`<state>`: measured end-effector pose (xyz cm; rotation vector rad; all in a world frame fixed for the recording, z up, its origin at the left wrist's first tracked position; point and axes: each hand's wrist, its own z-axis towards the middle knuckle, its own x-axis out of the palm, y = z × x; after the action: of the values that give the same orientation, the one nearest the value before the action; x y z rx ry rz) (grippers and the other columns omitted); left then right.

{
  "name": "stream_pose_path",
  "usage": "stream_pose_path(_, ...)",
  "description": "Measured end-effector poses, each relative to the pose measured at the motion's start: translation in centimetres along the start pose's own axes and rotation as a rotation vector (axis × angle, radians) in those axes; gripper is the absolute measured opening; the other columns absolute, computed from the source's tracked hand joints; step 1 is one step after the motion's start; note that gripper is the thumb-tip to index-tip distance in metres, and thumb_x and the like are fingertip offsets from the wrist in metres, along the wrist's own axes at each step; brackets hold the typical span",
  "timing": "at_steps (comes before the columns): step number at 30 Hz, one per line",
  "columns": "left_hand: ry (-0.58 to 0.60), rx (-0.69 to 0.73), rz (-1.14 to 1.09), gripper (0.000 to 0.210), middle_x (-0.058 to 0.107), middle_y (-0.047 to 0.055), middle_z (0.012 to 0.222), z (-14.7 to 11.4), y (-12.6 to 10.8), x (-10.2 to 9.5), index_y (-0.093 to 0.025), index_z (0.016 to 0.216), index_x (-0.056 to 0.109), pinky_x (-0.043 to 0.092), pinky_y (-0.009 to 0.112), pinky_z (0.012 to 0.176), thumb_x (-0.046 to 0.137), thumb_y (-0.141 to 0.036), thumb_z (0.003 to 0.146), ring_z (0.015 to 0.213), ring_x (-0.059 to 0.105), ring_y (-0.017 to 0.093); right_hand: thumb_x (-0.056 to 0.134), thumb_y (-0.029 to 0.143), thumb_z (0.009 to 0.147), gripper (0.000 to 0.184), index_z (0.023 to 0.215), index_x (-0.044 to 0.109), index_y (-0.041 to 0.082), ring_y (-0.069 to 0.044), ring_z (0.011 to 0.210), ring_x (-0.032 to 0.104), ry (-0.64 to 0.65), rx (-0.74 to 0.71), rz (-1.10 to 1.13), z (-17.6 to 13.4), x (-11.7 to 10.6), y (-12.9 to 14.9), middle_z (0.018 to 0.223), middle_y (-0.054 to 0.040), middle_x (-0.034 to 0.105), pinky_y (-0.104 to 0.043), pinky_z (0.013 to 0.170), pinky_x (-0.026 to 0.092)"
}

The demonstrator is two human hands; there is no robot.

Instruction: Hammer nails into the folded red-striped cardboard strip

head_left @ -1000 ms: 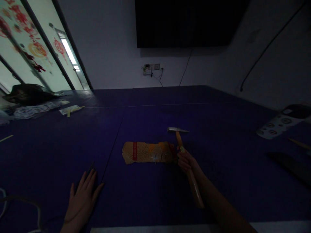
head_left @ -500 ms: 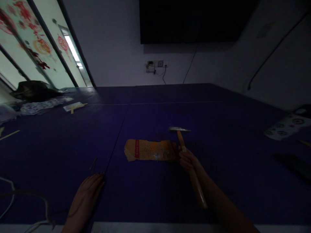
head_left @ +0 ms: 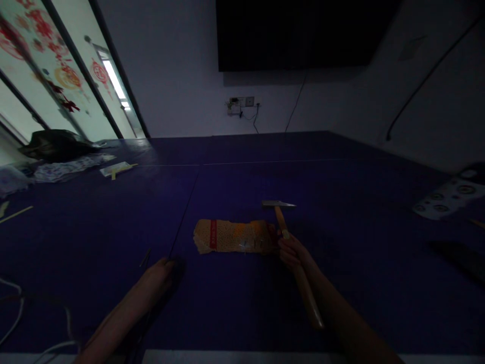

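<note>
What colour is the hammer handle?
Orange-brown. The hammer handle shows best in the head view, where the right hand grasps it.

My left hand (head_left: 157, 275) is bare, rounded across the back, its finer detail lost in the dimness. My left forearm (head_left: 117, 319) is uncovered too, slim and tapering. My right hand (head_left: 294, 252) is bare, with slender fingers (head_left: 288, 257), and my right forearm (head_left: 341, 309) shows uncovered for its visible length.

Glossy wooden hammer handle (head_left: 309, 300)
</note>
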<state>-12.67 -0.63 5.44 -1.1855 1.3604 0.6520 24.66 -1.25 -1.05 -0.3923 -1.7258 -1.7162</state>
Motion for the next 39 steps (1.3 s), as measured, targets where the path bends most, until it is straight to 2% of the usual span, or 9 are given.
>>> stream_pose_path(3, -0.09, 0.259, -0.348, 0.028, 0.063, 0.006, 0.087, 1.7, -1.9, -1.5, -0.017, 0.092, 0.063, 0.045, 0.023, 0.07, 0.041, -0.013, 0.076, 0.077, 0.058, 0.015, 0.061, 0.028, 0.074, 0.021, 0.088, 0.045, 0.024, -0.001, 0.022, 0.005, -0.004, -0.006, 0.0, 0.0, 0.0, -0.1, 0.037, 0.0164, 0.031, -0.009, 0.021, 0.02)
stream_pose_path(5, -0.181, 0.349, -0.546, 0.022, 0.063, 0.006, 0.088, 3.3, -3.8, -1.6, -0.017, 0.088, 0.064, 0.045, 0.024, 0.072, 0.045, -0.022, 0.078, 0.08, 0.058, 0.015, 0.061, 0.027, 0.074, 0.022, 0.088, 0.045, 0.024, -0.001, 0.023, 0.005, -0.007, -0.005, 0.0, 0.0, 0.0, -0.1, 0.037, 0.0166, 0.031, -0.01, 0.021, 0.02)
stream_pose_path(8, -0.295, 0.365, -0.773, 0.017, 0.065, 0.006, 0.087, 5.9, -7.0, -0.4, -0.016, 0.081, 0.064, 0.046, 0.025, 0.075, 0.052, -0.025, 0.076, 0.083, 0.06, 0.016, 0.061, 0.028, 0.073, 0.023, 0.088, 0.045, 0.024, -0.001, 0.022, 0.005, -0.007, 0.002, 0.0, 0.0, 0.0, -0.1, 0.037, 0.0168, 0.03, -0.01, 0.021, 0.02)
stream_pose_path(10, -0.307, 0.36, -0.847, 0.016, 0.067, 0.005, 0.084, 7.5, -8.7, 0.9, -0.016, 0.08, 0.065, 0.046, 0.026, 0.075, 0.052, -0.025, 0.077, 0.081, 0.061, 0.016, 0.062, 0.03, 0.072, 0.023, 0.087, 0.045, 0.024, -0.001, 0.022, 0.004, -0.006, 0.008, -0.002, 0.0, 0.0, -0.1, 0.037, 0.0168, 0.029, -0.01, 0.021, 0.02)
stream_pose_path(14, -0.366, 0.346, -0.854, 0.016, 0.069, 0.004, 0.084, 9.5, -10.6, 3.4, -0.017, 0.078, 0.067, 0.047, 0.028, 0.078, 0.053, -0.025, 0.077, 0.08, 0.063, 0.017, 0.062, 0.031, 0.072, 0.024, 0.087, 0.044, 0.024, -0.001, 0.023, 0.005, -0.008, 0.021, -0.011, -0.1, 0.0, 0.0, 0.037, 0.0168, 0.03, -0.011, 0.021, 0.021)
stream_pose_path(19, -0.395, 0.298, -0.876, 0.016, 0.07, 0.004, 0.086, 9.8, -10.8, 4.9, -0.018, 0.08, 0.068, 0.047, 0.029, 0.081, 0.055, -0.025, 0.076, 0.083, 0.063, 0.018, 0.062, 0.029, 0.072, 0.024, 0.086, 0.044, 0.024, -0.001, 0.023, 0.005, -0.026, 0.051, -0.025, -0.1, -0.4, -0.1, 0.037, 0.0171, 0.028, -0.011, 0.021, 0.021)
stream_pose_path(26, -0.382, 0.271, -0.862, 0.016, 0.07, 0.004, 0.086, 9.9, -10.7, 5.2, -0.018, 0.08, 0.068, 0.049, 0.03, 0.078, 0.055, -0.026, 0.077, 0.081, 0.064, 0.018, 0.06, 0.03, 0.073, 0.022, 0.087, 0.043, 0.024, -0.001, 0.023, 0.003, -0.048, 0.089, -0.04, -0.4, -0.6, -0.1, 0.037, 0.0172, 0.025, -0.011, 0.021, 0.019)
stream_pose_path(32, -0.438, 0.333, -0.771, 0.01, 0.068, 0.005, 0.082, 10.0, -10.5, 5.3, -0.017, 0.076, 0.067, 0.048, 0.03, 0.075, 0.058, -0.022, 0.075, 0.08, 0.062, 0.019, 0.059, 0.029, 0.074, 0.02, 0.086, 0.044, 0.024, -0.001, 0.024, 0.004, -0.06, 0.1, -0.047, -0.6, -0.3, 0.3, 0.038, 0.0166, 0.026, -0.011, 0.022, 0.019)
stream_pose_path(39, -0.414, 0.354, -0.728, 0.007, 0.066, 0.005, 0.078, 9.9, -10.5, 5.5, -0.017, 0.073, 0.065, 0.047, 0.029, 0.073, 0.059, -0.018, 0.074, 0.078, 0.06, 0.018, 0.061, 0.031, 0.072, 0.022, 0.085, 0.044, 0.024, -0.001, 0.024, 0.003, -0.055, 0.104, -0.045, -0.5, -0.3, 0.3, 0.037, 0.0168, 0.026, -0.011, 0.022, 0.018)
